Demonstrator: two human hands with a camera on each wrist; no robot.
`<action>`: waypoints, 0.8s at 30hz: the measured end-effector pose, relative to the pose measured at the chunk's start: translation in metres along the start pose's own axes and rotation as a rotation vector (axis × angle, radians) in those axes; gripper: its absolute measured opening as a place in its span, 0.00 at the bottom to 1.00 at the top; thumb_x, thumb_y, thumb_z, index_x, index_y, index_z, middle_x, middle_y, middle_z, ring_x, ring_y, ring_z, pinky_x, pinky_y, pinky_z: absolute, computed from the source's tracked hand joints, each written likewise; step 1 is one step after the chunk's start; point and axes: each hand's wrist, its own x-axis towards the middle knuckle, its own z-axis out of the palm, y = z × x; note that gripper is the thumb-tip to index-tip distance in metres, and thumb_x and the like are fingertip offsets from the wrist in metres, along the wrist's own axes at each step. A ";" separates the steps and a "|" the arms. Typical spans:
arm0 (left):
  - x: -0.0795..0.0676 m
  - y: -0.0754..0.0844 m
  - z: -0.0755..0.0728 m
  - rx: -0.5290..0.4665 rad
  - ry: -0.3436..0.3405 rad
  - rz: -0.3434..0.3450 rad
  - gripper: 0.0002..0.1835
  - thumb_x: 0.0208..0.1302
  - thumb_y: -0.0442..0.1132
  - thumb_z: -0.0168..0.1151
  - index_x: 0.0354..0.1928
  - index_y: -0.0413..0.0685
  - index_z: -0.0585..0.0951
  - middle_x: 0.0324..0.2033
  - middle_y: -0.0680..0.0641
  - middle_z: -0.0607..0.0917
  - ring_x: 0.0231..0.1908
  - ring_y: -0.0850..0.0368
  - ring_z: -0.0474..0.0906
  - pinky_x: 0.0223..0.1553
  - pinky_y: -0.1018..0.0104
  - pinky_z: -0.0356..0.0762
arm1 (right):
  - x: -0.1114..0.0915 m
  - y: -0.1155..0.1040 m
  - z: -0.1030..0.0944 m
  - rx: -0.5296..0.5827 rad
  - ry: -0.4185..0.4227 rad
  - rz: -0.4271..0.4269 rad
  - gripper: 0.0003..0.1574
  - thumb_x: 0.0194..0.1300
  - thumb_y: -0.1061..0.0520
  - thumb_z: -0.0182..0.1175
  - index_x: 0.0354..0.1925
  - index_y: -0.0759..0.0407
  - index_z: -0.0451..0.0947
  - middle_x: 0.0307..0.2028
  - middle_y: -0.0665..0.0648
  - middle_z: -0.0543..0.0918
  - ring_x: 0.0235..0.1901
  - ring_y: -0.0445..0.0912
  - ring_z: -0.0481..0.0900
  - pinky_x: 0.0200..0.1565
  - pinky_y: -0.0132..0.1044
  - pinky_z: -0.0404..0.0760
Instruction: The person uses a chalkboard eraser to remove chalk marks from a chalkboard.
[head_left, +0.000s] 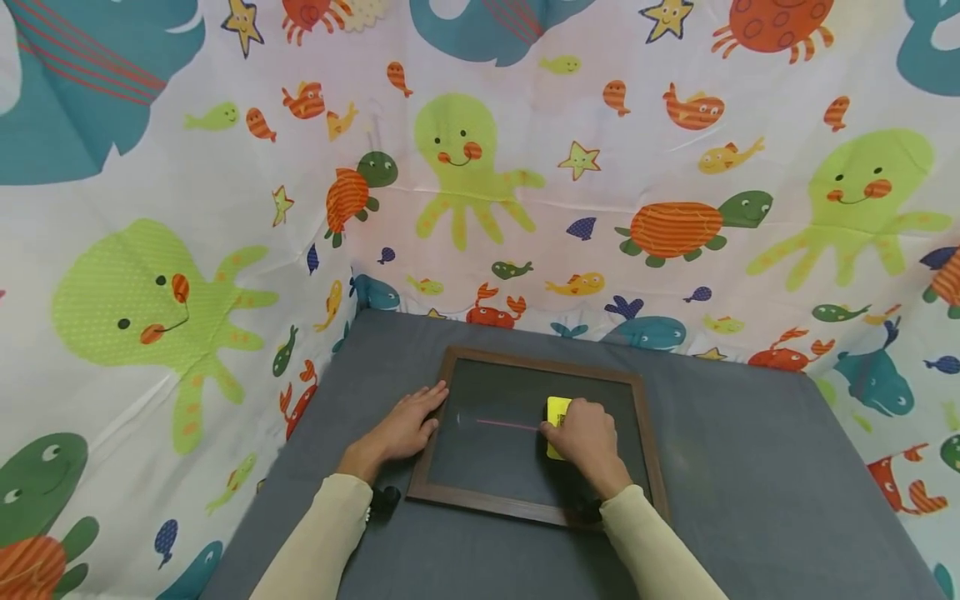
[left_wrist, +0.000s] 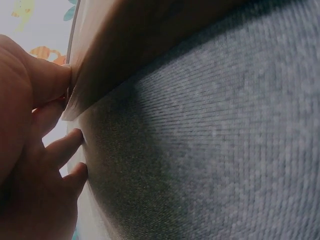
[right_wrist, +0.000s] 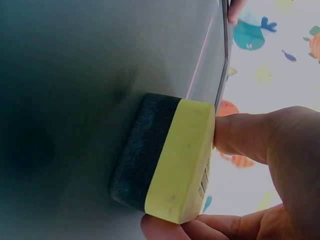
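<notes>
A dark chalkboard (head_left: 502,475) in a brown wooden frame lies on the grey cloth. One thin pink line (head_left: 506,424) runs across its middle, up to a board eraser. My right hand (head_left: 588,437) holds this yellow eraser (right_wrist: 182,160) between thumb and fingers, its dark felt side against the board. At the left, my left hand (head_left: 405,423) rests with extended fingers along the frame (head_left: 431,446). In the left wrist view, its thumb (left_wrist: 50,80) touches the frame's edge and other fingertips reach down to the cloth.
Grey cloth (head_left: 750,483) covers the table around the board. White curtains with printed sea animals (head_left: 480,208) stand behind and at both sides. A small black object (head_left: 385,500) sits at the left wrist, beside the frame's lower left corner.
</notes>
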 end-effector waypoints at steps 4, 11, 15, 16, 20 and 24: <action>0.003 -0.011 0.007 -0.004 0.011 0.012 0.34 0.84 0.38 0.56 0.87 0.45 0.62 0.87 0.44 0.58 0.85 0.31 0.54 0.81 0.25 0.50 | 0.002 -0.017 0.007 0.010 -0.011 -0.017 0.37 0.64 0.39 0.75 0.49 0.71 0.81 0.35 0.64 0.84 0.31 0.55 0.81 0.38 0.50 0.89; 0.003 -0.004 0.003 0.014 -0.002 -0.023 0.34 0.83 0.35 0.55 0.86 0.42 0.62 0.87 0.43 0.58 0.85 0.31 0.54 0.82 0.26 0.49 | 0.006 -0.044 0.017 0.034 -0.012 -0.044 0.36 0.64 0.39 0.76 0.50 0.69 0.82 0.37 0.63 0.86 0.33 0.56 0.82 0.42 0.52 0.91; -0.002 0.012 -0.006 0.039 -0.027 -0.054 0.34 0.83 0.33 0.55 0.86 0.40 0.62 0.87 0.42 0.58 0.86 0.32 0.54 0.84 0.29 0.48 | 0.006 -0.061 0.021 0.047 -0.019 -0.048 0.36 0.64 0.39 0.77 0.51 0.69 0.83 0.38 0.63 0.85 0.34 0.56 0.82 0.44 0.52 0.91; -0.002 0.013 -0.006 0.050 -0.028 -0.056 0.33 0.84 0.33 0.55 0.86 0.40 0.62 0.87 0.42 0.58 0.86 0.33 0.54 0.84 0.29 0.48 | 0.007 -0.066 0.023 0.047 -0.019 -0.054 0.36 0.64 0.39 0.77 0.51 0.68 0.83 0.38 0.63 0.86 0.34 0.55 0.82 0.43 0.52 0.91; -0.002 0.012 -0.004 0.068 -0.026 -0.065 0.34 0.84 0.34 0.56 0.86 0.41 0.62 0.87 0.43 0.58 0.86 0.34 0.54 0.84 0.31 0.50 | 0.008 -0.083 0.029 0.034 -0.020 -0.083 0.36 0.64 0.38 0.77 0.50 0.69 0.83 0.37 0.63 0.85 0.34 0.55 0.82 0.42 0.51 0.92; -0.001 0.011 -0.005 0.056 -0.029 -0.076 0.34 0.84 0.35 0.56 0.86 0.43 0.62 0.88 0.44 0.58 0.86 0.35 0.54 0.84 0.31 0.49 | 0.010 -0.100 0.032 0.026 -0.024 -0.106 0.38 0.64 0.38 0.77 0.52 0.69 0.83 0.38 0.63 0.85 0.35 0.55 0.83 0.45 0.52 0.92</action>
